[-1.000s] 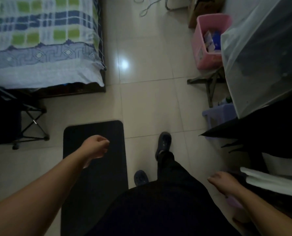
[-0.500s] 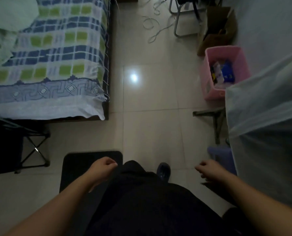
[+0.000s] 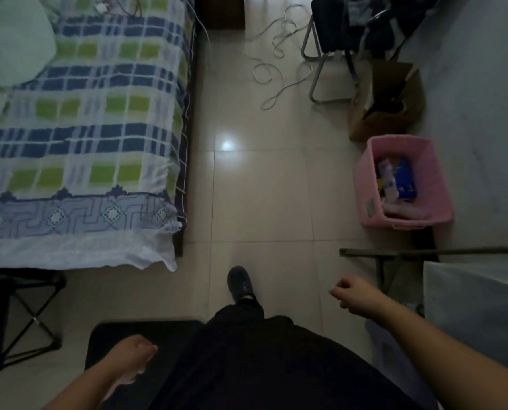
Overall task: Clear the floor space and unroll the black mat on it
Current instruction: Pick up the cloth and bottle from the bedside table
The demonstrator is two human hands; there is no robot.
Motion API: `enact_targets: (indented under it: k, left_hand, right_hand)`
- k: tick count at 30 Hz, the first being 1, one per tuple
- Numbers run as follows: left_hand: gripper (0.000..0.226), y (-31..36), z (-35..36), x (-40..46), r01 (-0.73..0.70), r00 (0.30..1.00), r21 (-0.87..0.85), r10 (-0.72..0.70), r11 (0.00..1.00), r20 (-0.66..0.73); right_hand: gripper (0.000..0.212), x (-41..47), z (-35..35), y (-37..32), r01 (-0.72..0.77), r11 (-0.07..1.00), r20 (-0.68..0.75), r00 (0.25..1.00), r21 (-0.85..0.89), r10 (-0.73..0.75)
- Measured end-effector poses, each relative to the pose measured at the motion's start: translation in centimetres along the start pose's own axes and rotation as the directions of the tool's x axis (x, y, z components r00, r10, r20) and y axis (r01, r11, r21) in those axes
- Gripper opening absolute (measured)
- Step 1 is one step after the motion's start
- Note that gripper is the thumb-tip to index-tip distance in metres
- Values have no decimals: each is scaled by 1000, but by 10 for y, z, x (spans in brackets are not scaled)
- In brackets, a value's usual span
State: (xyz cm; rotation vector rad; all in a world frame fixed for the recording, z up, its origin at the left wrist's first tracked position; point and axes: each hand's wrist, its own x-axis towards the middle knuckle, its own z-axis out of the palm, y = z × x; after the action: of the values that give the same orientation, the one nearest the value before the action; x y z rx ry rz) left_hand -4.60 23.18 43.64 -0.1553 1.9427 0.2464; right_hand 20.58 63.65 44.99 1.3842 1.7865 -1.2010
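Note:
The black mat (image 3: 164,335) lies flat on the tiled floor at the bottom left, its far end showing and the rest hidden under my dark-clothed body and left arm. Above the mat hangs my left hand (image 3: 132,358), fingers loosely curled, holding nothing. My right hand (image 3: 351,292) hangs at the right over bare tiles, also loosely curled and empty. One dark shoe (image 3: 240,283) stands on the floor ahead of the mat.
A bed with a checked blue-green sheet (image 3: 84,137) fills the left. A folding stool (image 3: 21,318) stands at its foot. On the right are a pink basket (image 3: 365,184), a cardboard box (image 3: 386,105), a chair (image 3: 329,45) and loose white cable (image 3: 273,72).
The view has swung forward, showing more floor toward the chair. The mat has slid lower in frame. Both hands stayed loosely curled and empty; one foot stepped forward.

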Motion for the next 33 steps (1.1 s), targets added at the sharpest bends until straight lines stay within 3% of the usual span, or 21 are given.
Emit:
enact_targets:
  k: [3, 8, 14, 19, 23, 28, 33]
  left_hand:
    - [16, 76, -66, 23, -46, 999, 17, 47, 999, -21]
    - [11, 233, -147, 41, -245, 952, -20, 237, 969, -193]
    - [12, 385, -159, 51, -422, 894, 61, 427, 904, -138]
    - [17, 476, -148, 64, -329, 939, 118, 338, 937, -64]
    - [18, 535, -160, 69, -282, 957, 261, 291, 923, 3]
    - [11, 595, -190, 85, -275, 948, 115, 289, 955, -134]
    - [23, 620, -235, 119, -158, 980, 101, 169, 982, -109]
  right_hand:
    - [24, 19, -28, -13, -70, 996, -23, 997, 48, 72]
    - [22, 48, -69, -30, -191, 976, -24, 981, 103, 195]
    - [21, 112, -125, -67, -265, 953, 45, 964, 146, 261]
    - [23, 187, -206, -117, -199, 979, 85, 977, 42, 195]
    - [25, 236, -293, -183, -120, 988, 134, 982, -94, 132]
    - [19, 304, -389, -301, -13, 1000, 20, 1000, 17, 13]
    - [21, 364, -441, -424, 87, 989, -46, 996, 118, -82]
